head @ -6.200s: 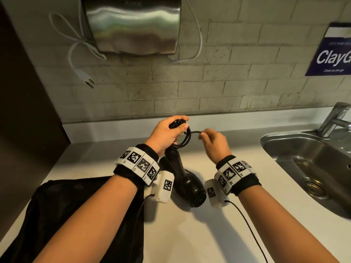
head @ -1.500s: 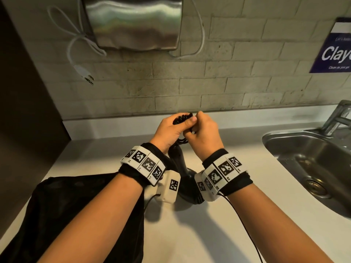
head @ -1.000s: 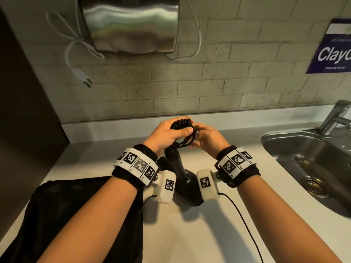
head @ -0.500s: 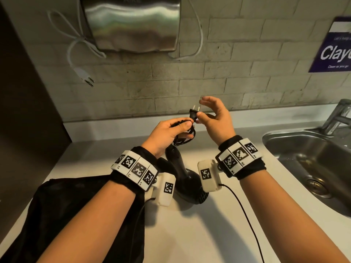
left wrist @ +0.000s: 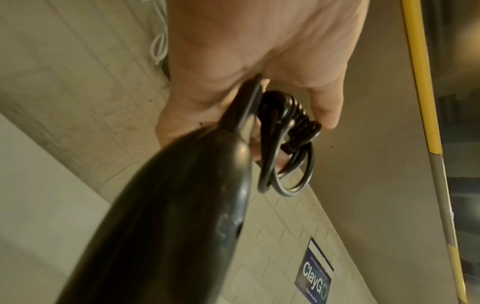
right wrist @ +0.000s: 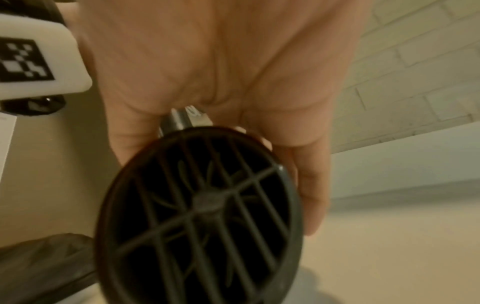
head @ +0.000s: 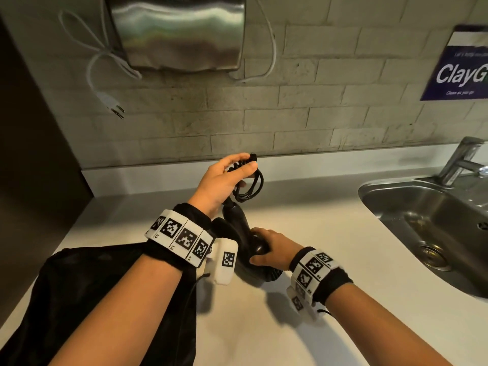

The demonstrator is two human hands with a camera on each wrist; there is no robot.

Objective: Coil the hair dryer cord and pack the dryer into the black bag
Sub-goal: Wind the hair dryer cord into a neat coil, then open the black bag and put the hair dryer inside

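Observation:
A black hair dryer [head: 241, 233] stands over the white counter, handle pointing up and away. My left hand [head: 227, 175] grips the coiled black cord [head: 249, 184] at the top of the handle; in the left wrist view the cord loops [left wrist: 285, 148] hang under my fingers beside the dryer handle [left wrist: 182, 205]. My right hand [head: 269, 250] wraps around the dryer's body near its rear grille [right wrist: 202, 216], which fills the right wrist view. The black bag [head: 87, 294] lies flat on the counter at the left, partly under my left forearm.
A steel sink [head: 433, 223] with a faucet [head: 462, 159] is set in the counter [head: 317, 260] at the right. A metal wall unit [head: 177, 30] hangs on the brick wall above, with a white cord and plug [head: 111, 104] dangling at its left. A dark panel borders the left side.
My right hand has let go of the plug end up by the coil and dropped down to grip the dryer's body. My left hand still holds the coiled cord, now with the plug tucked in.

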